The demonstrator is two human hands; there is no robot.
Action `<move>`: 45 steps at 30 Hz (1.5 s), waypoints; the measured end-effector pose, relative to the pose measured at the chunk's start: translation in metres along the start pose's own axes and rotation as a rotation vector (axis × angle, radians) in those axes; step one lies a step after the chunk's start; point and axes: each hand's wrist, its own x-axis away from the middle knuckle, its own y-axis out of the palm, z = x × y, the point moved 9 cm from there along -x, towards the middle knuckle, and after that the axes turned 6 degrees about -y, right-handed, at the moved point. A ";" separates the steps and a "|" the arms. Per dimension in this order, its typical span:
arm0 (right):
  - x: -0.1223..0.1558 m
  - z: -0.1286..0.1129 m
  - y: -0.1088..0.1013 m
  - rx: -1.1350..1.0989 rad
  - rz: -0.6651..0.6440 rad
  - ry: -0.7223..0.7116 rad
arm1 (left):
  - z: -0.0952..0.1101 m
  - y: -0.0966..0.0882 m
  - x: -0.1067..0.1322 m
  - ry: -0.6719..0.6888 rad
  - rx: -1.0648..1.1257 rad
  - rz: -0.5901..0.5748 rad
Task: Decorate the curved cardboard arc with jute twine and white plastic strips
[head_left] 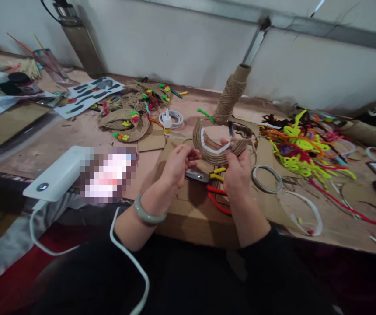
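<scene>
A crescent-shaped piece wound with brown twine (pixel 204 153), with a white strip along its inner curve, is held up over the table. My right hand (pixel 238 170) grips its right end between thumb and fingers. Close to its left side, my left hand (pixel 179 164) has its fingers curled in toward the thumb; whether something small is pinched there is hidden. Below the crescent lie pliers with a metal head (pixel 197 176) and yellow and red handles, partly covered by my right hand. Cardboard (pixel 188 203) lies beneath them.
A twine spool (pixel 229 98) stands behind the crescent, near a small glue bottle (pixel 167 122). Twine-covered pieces with coloured knots (pixel 125 118) lie back left. Bright pipe cleaners (pixel 301 144) and a white ring (pixel 267 178) are to the right. A power bank (pixel 60 173) with a cable sits left.
</scene>
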 end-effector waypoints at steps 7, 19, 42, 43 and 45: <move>-0.017 0.029 -0.015 -0.186 0.096 0.207 | 0.004 -0.018 -0.009 -0.049 0.332 0.121; -0.013 0.032 -0.004 -0.096 -0.031 0.140 | 0.000 -0.023 -0.013 -0.008 0.306 0.125; -0.008 0.022 0.003 -0.052 -0.061 0.070 | 0.002 -0.019 -0.012 0.075 0.155 0.114; -0.008 0.019 0.003 -0.036 -0.054 0.043 | 0.004 -0.019 -0.012 0.113 0.120 0.121; -0.007 0.011 0.002 0.008 -0.043 -0.018 | 0.013 -0.019 -0.007 0.224 0.029 0.137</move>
